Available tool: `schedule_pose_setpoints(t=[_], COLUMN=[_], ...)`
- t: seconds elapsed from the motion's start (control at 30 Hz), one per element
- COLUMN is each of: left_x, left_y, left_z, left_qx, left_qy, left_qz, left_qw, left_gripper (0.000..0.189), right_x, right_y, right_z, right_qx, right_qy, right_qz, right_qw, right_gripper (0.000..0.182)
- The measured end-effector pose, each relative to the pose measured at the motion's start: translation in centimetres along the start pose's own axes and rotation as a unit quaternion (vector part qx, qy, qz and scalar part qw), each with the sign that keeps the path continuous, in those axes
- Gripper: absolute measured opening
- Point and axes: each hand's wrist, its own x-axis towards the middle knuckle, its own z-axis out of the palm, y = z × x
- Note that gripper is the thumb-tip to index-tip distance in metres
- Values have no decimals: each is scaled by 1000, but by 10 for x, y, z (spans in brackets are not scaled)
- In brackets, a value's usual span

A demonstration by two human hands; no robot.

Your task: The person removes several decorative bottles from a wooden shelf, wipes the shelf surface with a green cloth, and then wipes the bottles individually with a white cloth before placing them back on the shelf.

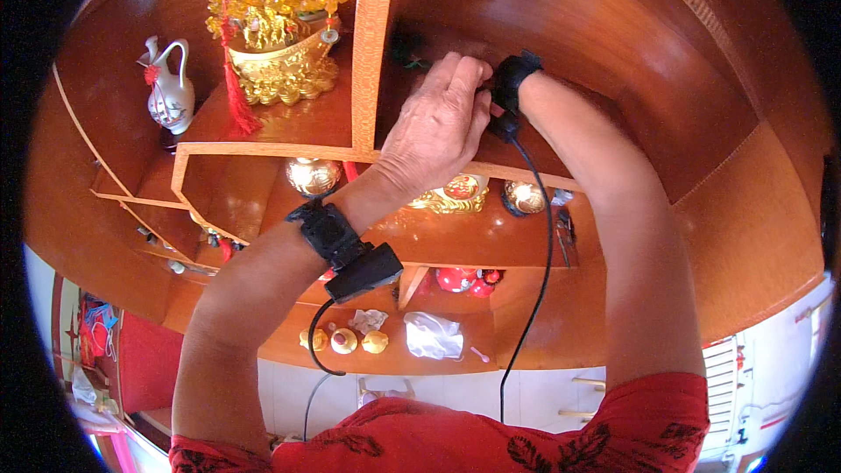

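Observation:
My left hand (440, 118) reaches into the dark upper-right compartment of a wooden display cabinet (371, 46), its fingers bent and close to my right wrist. Whatever those fingers may hold is hidden. My right forearm (585, 125) comes in from the right; a black wrist device (516, 79) and my left hand cover most of the right hand. A small dark green thing (414, 59) shows dimly in the shadow beyond my left knuckles. Another black device (364, 269) is strapped to my left wrist.
Left of the divider stand a golden pot (282, 75) with an amber bead tree and a white porcelain jug (171, 98). Shiny gold balls (313, 175) sit one shelf below. Lower down are red figurines (460, 280) and a white plastic bag (433, 336). A black cable (546, 243) hangs from the right wrist.

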Motion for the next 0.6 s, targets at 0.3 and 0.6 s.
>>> schedule_pose_setpoints(t=[0.3,0.6], left_x=[1,-5], left_y=[2,-9], left_z=[-2,-9], left_qx=[36,-1], left_qy=[26,142], left_qz=[27,-33], left_qw=[999,989], left_gripper=[23,14], right_x=[-6,-94], right_y=[-13,-89], right_z=[-3,23], right_qx=[-84,12], right_qy=[-56,-56], right_qz=[9,-99], right_qw=[995,993], right_gripper=[31,45])
